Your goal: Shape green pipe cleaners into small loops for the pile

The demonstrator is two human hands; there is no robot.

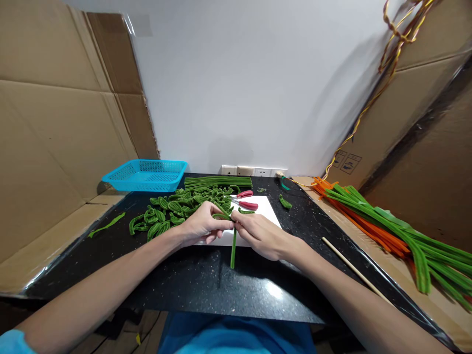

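Between my two hands is a green fuzzy pipe cleaner (233, 248), its free end hanging down over the counter. My left hand (204, 223) pinches its bent part between thumb and fingers. The fingertips of my right hand (260, 233) are closed on the same pipe cleaner, touching my left thumb. Under the hands lies a white board (271, 214). Red-handled pliers (246, 200) rest on it just beyond my fingers, with a short green piece (246, 211) nearby. Left of the board spreads a pile of looped green leaf shapes (177, 204).
A blue plastic basket (147, 186) stands at the back left. Straight green pipe cleaners (217, 182) lie behind the pile. On the right are green bundles (398, 231), orange bundles (365, 228) and a thin wooden stick (354, 268). Cardboard walls (55, 123) flank the black counter (177, 290).
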